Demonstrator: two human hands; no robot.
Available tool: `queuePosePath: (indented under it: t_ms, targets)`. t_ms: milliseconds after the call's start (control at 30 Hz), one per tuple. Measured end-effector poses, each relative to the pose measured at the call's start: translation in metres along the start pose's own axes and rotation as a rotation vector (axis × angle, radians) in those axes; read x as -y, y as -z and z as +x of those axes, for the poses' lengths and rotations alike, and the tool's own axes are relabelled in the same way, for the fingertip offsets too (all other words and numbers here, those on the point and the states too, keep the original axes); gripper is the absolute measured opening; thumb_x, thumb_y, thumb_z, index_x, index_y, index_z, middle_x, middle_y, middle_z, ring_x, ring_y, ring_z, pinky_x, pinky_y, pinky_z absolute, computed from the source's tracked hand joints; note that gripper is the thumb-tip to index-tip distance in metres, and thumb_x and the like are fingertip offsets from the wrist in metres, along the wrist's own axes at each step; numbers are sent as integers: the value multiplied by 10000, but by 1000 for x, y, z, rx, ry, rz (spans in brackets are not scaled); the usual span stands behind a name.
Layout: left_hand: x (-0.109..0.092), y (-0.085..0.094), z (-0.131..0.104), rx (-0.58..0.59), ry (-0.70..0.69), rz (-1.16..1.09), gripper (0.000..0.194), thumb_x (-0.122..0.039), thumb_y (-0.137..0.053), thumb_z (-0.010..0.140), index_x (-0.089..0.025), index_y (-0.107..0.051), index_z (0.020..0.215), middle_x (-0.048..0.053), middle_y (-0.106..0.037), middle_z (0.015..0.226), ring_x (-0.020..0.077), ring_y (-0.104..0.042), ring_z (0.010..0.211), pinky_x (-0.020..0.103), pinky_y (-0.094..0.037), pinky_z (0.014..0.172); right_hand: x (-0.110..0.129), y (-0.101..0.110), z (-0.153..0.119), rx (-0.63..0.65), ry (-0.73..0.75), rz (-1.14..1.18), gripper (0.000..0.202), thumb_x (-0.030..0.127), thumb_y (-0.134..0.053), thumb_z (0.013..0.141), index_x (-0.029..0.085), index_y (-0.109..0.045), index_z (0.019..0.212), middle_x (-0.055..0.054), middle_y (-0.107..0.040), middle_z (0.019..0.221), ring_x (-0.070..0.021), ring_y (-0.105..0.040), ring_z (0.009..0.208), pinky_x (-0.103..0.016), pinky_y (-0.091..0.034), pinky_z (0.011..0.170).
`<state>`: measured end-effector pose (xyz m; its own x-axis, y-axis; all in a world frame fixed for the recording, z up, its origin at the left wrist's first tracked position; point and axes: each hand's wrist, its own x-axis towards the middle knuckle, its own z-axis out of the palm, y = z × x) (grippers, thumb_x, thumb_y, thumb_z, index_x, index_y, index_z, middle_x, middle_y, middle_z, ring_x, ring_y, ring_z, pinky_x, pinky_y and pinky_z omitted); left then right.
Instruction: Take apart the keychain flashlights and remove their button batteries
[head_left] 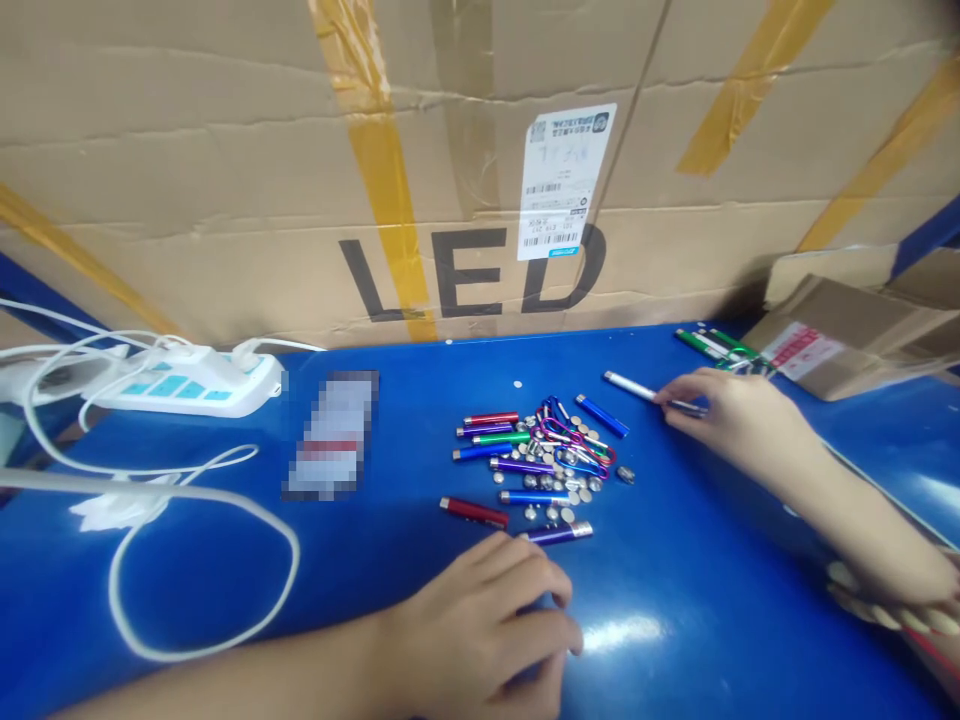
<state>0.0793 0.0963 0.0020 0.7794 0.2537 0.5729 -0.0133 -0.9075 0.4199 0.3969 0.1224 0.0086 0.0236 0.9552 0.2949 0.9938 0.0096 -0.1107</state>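
My right hand pinches a slim white pen-shaped tube with a silver tip, low over the blue table. Down at the front, my left hand is loosely curled with gaps between its fingers, and nothing shows in it. Just beyond its knuckles lie a purple tube and a dark red tube. Farther back is a pile of similar coloured tubes, including a green one, mixed with silver button cells and coloured carabiner clips. A blue tube lies at the pile's right.
A large cardboard box marked LED stands along the back of the blue table. On the left are a white power strip, looping white cables and a blurred-out flat object. Green tubes lie by a small open carton.
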Motion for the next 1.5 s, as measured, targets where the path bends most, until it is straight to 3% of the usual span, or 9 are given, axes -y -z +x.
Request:
queuePosePath:
  t_ms: [133,200,300,467,667,900,1167,1333,1500]
  targets:
    - [-1,4,-1,19,2,-31,174,-13,-469,741,-125,-593,790,77,-594,772,154,-521,695,257,-465,653,18,5,-6,-86,39,91,62,194,-619,772,213,-670,801,-4,-692,767,-171,-657,650,-264,-486,555]
    - [-2,5,0,26,31,-52,188,-5,-460,751,-128,-592,806,74,-590,771,147,-532,689,251,-469,660,31,12,-10,-264,105,265,49,212,-620,797,205,-668,800,-6,-688,745,-153,-640,602,-263,-500,550]
    - [-3,6,2,15,128,-105,194,-11,-455,770,-141,-580,842,63,-582,782,138,-554,693,242,-469,671,56,25,-18,-482,147,393,55,206,-620,828,215,-664,796,-25,-691,783,-170,-644,692,-280,-508,578]
    - [0,1,-2,-64,342,-215,264,-66,-519,784,-202,-488,1008,22,-557,849,134,-533,742,238,-439,671,93,33,-34,-585,186,671,143,108,-684,776,242,-661,817,-6,-661,786,-158,-615,727,-308,-514,680]
    - [3,-2,-3,-189,604,-266,370,-176,-557,842,-283,-392,1156,-5,-488,920,119,-481,706,231,-385,598,116,32,-48,-431,164,1054,212,57,-689,743,246,-678,838,9,-635,777,-112,-618,706,-198,-557,600]
    - [4,3,2,-64,544,-239,218,-235,-588,853,-218,-553,1068,13,-503,923,124,-481,743,226,-395,639,127,22,-53,-148,117,1289,97,153,-709,749,233,-699,804,-7,-634,806,-104,-644,665,-172,-575,559]
    - [2,-1,3,16,545,-234,107,-186,-472,872,-164,-572,900,20,-555,775,143,-514,694,249,-406,636,130,13,-54,2,289,1097,38,171,-684,781,198,-701,801,-23,-665,734,-122,-633,642,-192,-543,545]
    - [2,2,3,-18,604,-357,53,-178,-441,871,-170,-490,853,-39,-442,655,94,-387,524,224,-315,520,131,17,-52,37,156,1083,22,190,-669,781,195,-683,798,-21,-666,738,-113,-622,584,-178,-524,493]
    - [3,1,3,-101,664,-536,76,-230,-417,917,-181,-468,945,-59,-383,604,92,-314,486,216,-271,475,130,12,-52,265,24,1170,203,262,-602,842,198,-639,1031,-26,-662,801,-125,-640,669,-180,-545,500]
